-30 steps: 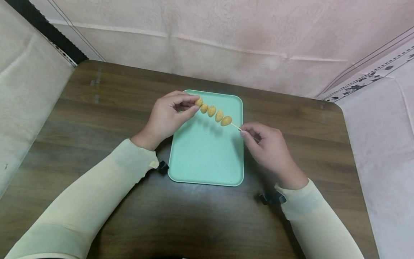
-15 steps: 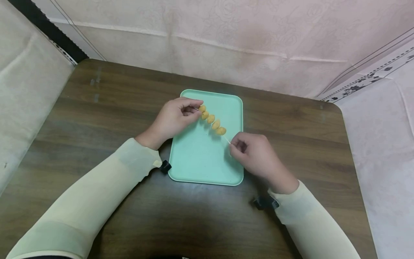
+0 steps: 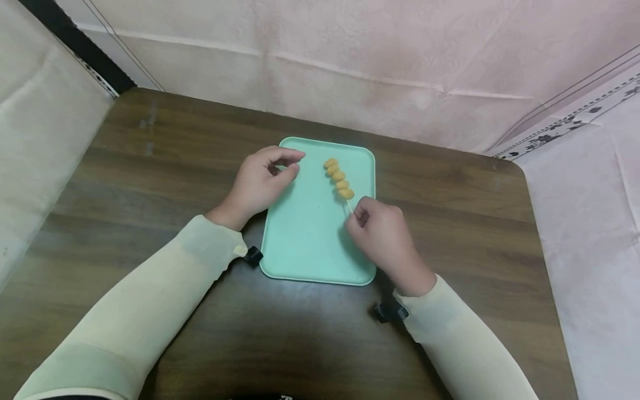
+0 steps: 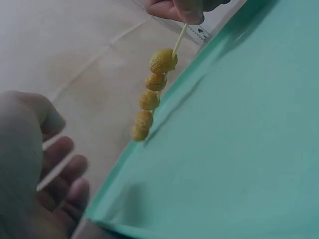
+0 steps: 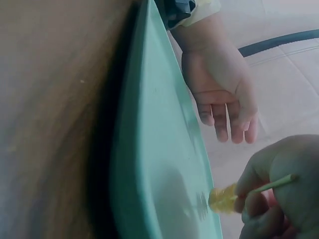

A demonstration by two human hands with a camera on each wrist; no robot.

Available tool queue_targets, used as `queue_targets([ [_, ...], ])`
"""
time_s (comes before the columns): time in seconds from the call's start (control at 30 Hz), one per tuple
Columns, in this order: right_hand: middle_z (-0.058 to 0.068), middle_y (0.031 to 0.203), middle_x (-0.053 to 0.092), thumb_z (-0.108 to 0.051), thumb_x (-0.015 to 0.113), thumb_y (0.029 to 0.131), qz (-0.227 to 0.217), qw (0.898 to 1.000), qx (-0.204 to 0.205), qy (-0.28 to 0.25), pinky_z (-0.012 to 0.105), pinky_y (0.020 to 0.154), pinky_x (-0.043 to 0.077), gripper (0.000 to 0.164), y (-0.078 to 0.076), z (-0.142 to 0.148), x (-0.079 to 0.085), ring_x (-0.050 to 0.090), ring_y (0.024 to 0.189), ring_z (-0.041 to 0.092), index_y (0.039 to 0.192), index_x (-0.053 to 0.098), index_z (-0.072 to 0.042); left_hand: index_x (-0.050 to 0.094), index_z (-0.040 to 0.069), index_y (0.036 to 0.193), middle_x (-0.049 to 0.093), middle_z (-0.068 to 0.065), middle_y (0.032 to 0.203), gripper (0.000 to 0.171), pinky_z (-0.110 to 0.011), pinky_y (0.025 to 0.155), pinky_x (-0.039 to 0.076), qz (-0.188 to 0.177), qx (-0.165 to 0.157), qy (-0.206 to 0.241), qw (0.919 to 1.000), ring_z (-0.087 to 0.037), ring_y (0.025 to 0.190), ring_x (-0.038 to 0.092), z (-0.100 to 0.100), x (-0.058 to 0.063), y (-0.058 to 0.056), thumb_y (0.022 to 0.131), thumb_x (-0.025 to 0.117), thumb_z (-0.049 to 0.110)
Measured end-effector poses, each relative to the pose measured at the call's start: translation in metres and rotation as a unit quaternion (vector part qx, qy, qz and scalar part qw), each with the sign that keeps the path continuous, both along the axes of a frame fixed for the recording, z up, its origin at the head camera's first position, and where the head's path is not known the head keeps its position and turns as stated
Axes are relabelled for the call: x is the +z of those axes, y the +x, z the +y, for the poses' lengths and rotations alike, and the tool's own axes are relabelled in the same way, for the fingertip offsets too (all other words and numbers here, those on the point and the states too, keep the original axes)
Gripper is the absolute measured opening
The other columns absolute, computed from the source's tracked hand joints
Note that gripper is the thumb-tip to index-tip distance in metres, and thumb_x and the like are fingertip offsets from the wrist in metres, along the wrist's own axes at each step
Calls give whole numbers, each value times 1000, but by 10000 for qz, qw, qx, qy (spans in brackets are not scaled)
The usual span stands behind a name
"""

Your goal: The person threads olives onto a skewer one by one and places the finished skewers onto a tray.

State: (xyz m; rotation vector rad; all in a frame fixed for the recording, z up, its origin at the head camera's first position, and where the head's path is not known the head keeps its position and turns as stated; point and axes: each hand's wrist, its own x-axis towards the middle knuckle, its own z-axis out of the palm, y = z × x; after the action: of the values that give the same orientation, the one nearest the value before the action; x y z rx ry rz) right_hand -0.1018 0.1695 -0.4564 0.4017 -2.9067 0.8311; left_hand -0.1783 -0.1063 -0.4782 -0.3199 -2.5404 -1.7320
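Observation:
A skewer [image 3: 339, 176] of several small oval yellow-brown pieces hangs over the mint-green tray [image 3: 310, 244], tilted; in the left wrist view a shadow lies on the tray beside the skewer [image 4: 150, 99]. My right hand [image 3: 382, 236] pinches the bare end of its thin stick; in the right wrist view the stick [image 5: 274, 184] passes through the curled fingers, which partly hide the yellow pieces. My left hand [image 3: 257, 183] holds nothing. It hovers over the tray's left edge, apart from the skewer, fingers loosely bent and spread.
The tray lies on a dark brown wooden table [image 3: 190, 166]. Pale patterned cloth [image 3: 350, 61] hangs behind the table and along both sides. A small black wrist camera [image 3: 253, 256] sits at the left cuff, beside the tray's edge.
My left hand has let go of the skewer's far end and drawn back to the left. My right hand has moved left over the tray, and the skewer now stands steeper.

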Motion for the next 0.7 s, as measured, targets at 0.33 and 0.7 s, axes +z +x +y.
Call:
queue_targets([
  [0.33, -1, 60, 43, -10, 59, 97, -1192, 9916, -335, 374, 29, 49, 33, 24, -10, -19, -2, 42, 55, 17, 73, 55, -14, 86, 17, 123, 79, 1, 118, 18, -24, 81, 55, 692, 347, 493, 9958, -13, 94, 64, -5, -16, -4, 110, 74, 18],
  [0.7, -2, 60, 48, -21, 63, 103, -1591, 9850, -146, 649, 30, 51, 33, 34, -12, -27, -8, 49, 58, 18, 70, 57, -17, 87, 15, 117, 75, -2, 114, 17, -24, 77, 54, 664, 539, 825, 9929, -18, 88, 64, -7, -22, -3, 109, 73, 16],
])
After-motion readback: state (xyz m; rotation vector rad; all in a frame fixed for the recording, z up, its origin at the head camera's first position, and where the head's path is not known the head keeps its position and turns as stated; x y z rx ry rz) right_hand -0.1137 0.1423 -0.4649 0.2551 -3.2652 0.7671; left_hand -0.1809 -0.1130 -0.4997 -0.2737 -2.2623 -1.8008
